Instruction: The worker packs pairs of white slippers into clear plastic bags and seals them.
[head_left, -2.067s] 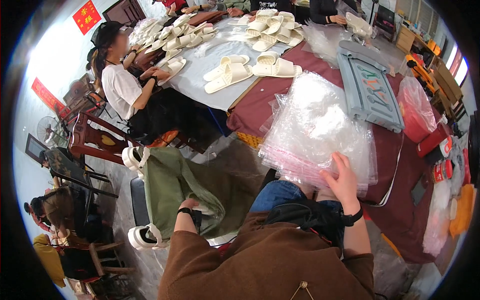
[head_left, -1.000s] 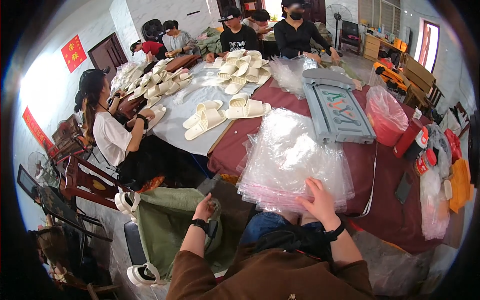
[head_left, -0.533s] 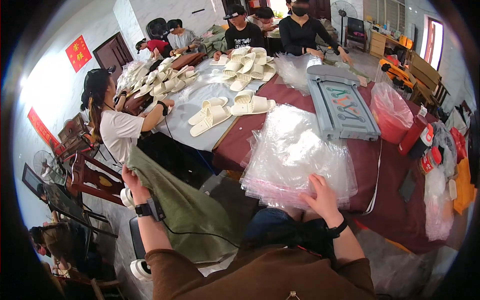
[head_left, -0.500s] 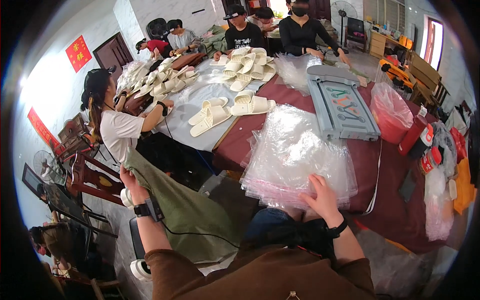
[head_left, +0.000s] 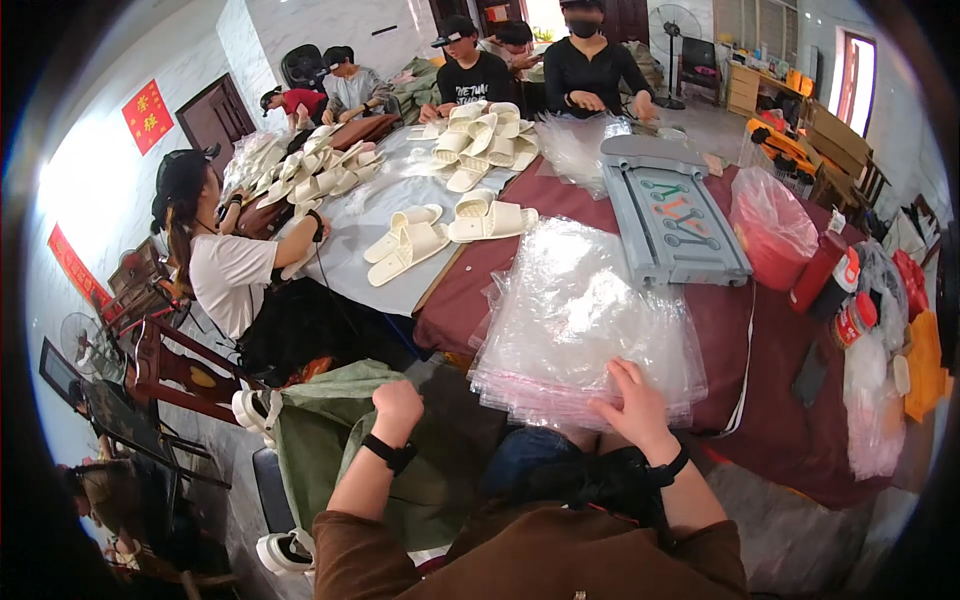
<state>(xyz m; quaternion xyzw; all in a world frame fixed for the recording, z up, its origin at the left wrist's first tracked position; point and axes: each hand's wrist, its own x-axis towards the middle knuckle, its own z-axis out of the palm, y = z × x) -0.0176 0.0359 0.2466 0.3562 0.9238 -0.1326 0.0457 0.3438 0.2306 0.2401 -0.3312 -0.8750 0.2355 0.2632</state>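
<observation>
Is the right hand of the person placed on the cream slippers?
No, the right hand lies on the stack of clear plastic bags.

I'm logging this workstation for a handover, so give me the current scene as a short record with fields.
Left hand: closed in a fist, at the green sack; grip on it unclear
Right hand: resting on the clear plastic bags, near their pink edge
Slippers: cream; two pairs beyond the bags, more piled farther back
Gray plastic panel: on the maroon cloth, beyond the bags toward the right
</observation>
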